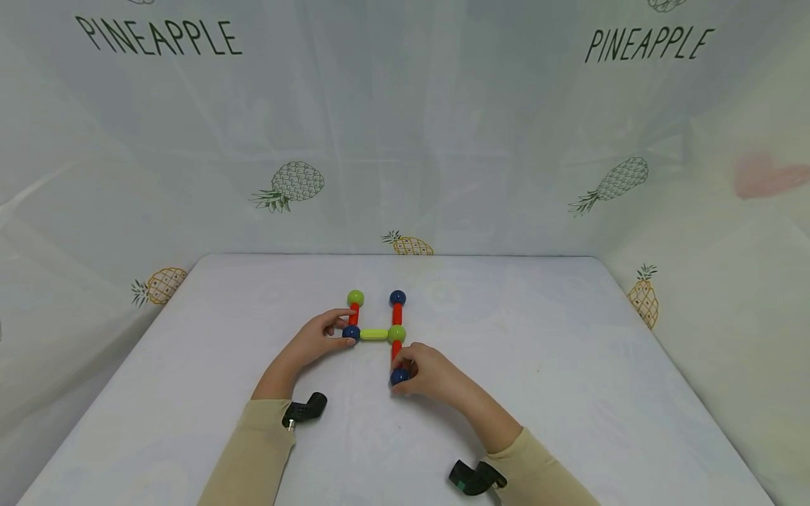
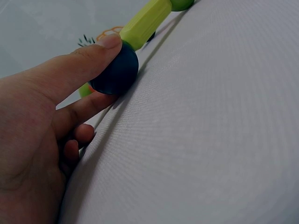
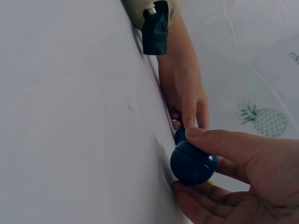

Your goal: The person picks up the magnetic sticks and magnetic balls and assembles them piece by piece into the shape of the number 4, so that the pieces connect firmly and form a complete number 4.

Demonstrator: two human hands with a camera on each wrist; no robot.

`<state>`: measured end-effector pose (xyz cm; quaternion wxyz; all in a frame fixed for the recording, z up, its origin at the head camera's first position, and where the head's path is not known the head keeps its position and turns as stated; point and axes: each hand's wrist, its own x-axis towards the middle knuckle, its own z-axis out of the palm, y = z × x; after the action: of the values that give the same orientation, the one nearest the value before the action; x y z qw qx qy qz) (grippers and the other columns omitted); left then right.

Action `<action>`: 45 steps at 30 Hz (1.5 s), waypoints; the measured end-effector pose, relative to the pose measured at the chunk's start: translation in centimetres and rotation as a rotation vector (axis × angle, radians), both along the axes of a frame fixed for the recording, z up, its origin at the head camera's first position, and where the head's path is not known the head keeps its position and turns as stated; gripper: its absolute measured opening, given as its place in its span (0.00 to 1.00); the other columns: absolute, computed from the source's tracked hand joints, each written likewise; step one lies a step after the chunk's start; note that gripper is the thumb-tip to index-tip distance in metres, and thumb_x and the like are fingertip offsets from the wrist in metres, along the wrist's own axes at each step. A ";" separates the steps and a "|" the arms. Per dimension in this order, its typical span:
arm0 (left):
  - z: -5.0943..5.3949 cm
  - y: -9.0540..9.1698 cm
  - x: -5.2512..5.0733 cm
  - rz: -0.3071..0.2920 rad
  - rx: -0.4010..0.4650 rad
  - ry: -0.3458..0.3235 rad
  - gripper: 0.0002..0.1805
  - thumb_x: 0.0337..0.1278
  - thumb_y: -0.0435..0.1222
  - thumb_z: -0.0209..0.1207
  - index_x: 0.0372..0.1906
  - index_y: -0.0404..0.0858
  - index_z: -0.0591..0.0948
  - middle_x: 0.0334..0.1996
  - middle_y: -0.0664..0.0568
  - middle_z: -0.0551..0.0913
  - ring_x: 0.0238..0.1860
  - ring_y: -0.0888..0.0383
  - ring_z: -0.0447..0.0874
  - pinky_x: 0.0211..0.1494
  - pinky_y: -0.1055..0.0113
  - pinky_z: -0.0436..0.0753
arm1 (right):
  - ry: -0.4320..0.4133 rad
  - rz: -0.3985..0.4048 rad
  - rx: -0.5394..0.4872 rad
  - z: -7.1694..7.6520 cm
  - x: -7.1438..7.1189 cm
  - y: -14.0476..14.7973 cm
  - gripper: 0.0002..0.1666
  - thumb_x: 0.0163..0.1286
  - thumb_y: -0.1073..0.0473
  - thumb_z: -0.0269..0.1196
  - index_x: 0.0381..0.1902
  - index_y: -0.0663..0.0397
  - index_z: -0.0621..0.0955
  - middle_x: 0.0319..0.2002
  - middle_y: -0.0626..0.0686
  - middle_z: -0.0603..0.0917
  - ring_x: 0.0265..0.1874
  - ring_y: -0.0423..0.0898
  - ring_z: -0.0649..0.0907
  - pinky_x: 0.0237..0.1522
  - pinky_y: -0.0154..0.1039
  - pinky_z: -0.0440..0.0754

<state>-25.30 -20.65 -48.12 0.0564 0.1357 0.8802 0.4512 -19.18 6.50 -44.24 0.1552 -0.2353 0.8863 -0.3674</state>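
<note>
On the white table lies a figure of joined balls and rods. A light green rod (image 1: 374, 335) runs between a left blue ball (image 1: 351, 334) and a green ball (image 1: 396, 334). Red rods lead up from both, to another green ball (image 1: 356, 299) and a far blue ball (image 1: 397, 298). A third red rod (image 1: 396, 349) comes down to a near blue ball (image 1: 399, 377). My left hand (image 1: 316, 336) pinches the left blue ball (image 2: 117, 70) between thumb and fingers. With thumb and fingers, my right hand (image 1: 433, 376) holds the near blue ball (image 3: 191, 163).
The white tabletop (image 1: 538, 351) spreads around the figure. Behind and beside it hangs a pale cloth (image 1: 481, 140) printed with pineapples. Each beige sleeve carries a black wrist camera, the left one (image 1: 305, 409) and the right one (image 1: 476, 479) close to the table.
</note>
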 end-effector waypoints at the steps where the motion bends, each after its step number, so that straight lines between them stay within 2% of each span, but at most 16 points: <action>1: 0.0 0.0 0.0 -0.001 0.000 0.001 0.33 0.52 0.41 0.71 0.64 0.40 0.75 0.44 0.49 0.81 0.39 0.53 0.67 0.42 0.59 0.68 | 0.001 -0.001 0.000 0.0 0.0 0.0 0.15 0.54 0.58 0.76 0.37 0.48 0.82 0.33 0.45 0.75 0.34 0.43 0.75 0.35 0.37 0.76; 10: 0.3 0.2 0.4 0.009 0.016 -0.012 0.33 0.52 0.41 0.71 0.64 0.40 0.74 0.44 0.50 0.81 0.40 0.52 0.68 0.44 0.58 0.68 | 0.022 0.014 -0.016 0.0 0.1 0.0 0.14 0.54 0.60 0.76 0.36 0.50 0.82 0.33 0.46 0.75 0.33 0.44 0.75 0.36 0.37 0.75; 21: 0.1 0.1 0.3 0.015 0.021 -0.016 0.33 0.52 0.42 0.71 0.64 0.41 0.75 0.45 0.50 0.81 0.40 0.53 0.68 0.43 0.59 0.68 | 0.020 -0.009 0.018 0.0 0.3 -0.2 0.15 0.54 0.59 0.76 0.37 0.48 0.81 0.34 0.45 0.75 0.35 0.43 0.74 0.38 0.37 0.76; 45: 0.1 0.1 0.1 0.009 0.015 -0.017 0.34 0.51 0.41 0.72 0.64 0.40 0.75 0.44 0.49 0.82 0.39 0.52 0.67 0.42 0.58 0.67 | 0.009 -0.026 0.000 -0.2 0.3 -0.4 0.18 0.54 0.59 0.76 0.37 0.47 0.78 0.34 0.46 0.74 0.35 0.44 0.74 0.37 0.38 0.75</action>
<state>-25.20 -20.55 -48.03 0.0606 0.1282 0.8770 0.4591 -18.85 6.14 -44.41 0.1465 -0.2251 0.8900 -0.3684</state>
